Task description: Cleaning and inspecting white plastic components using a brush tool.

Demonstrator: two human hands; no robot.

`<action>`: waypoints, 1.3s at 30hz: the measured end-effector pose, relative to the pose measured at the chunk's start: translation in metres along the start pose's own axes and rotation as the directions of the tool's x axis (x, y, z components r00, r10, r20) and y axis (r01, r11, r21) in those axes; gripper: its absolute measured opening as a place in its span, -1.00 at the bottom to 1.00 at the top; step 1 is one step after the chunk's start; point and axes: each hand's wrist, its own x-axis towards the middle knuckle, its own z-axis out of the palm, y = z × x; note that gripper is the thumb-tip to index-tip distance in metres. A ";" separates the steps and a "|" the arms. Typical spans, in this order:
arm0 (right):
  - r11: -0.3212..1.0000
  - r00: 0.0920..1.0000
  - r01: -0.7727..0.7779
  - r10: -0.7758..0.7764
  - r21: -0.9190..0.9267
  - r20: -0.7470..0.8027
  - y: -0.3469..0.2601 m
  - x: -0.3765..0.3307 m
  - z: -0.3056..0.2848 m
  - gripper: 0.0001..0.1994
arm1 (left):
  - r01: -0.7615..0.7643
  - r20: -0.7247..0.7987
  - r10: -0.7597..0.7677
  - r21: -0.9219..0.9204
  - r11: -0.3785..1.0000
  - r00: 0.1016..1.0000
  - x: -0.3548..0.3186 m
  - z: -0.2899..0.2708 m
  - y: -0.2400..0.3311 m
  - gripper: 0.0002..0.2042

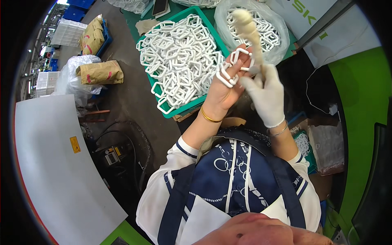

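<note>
A green tray (210, 27) stands heaped with white links (183, 57). Beside it, the bare left hand (224, 94), palm up, fingers half curled, cradles a few links (223, 81). The gloved right hand (267, 96) grips a cream-coloured tool (246, 25) before a clear bag (282, 30).

Looks like a factory workshop. Holds goods in bulk: a green tray (185, 109) heaped with near-identical white links (179, 53), plus a clear plastic bag (284, 41) full of more. Includes, close by, a broad white panel (57, 163) with a yellow label (75, 144) on the left and a green panel (363, 81) on the right, both much like machine casing. Shows dark cables (134, 153) and a small boxy device (111, 158) by the white panel. Stretches back over a dark grey floor (122, 96) to filled brown paper sacks (102, 72), stacked white crates (68, 32), blue bins (74, 14) and bright lights (46, 18) at the far left.
</note>
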 end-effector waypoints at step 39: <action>0.873 0.976 0.022 -0.124 -0.486 -0.178 0.117 0.047 -0.075 -0.71 | -0.205 0.357 -0.018 0.493 -0.846 0.934 0.053 -0.014 0.128 -0.62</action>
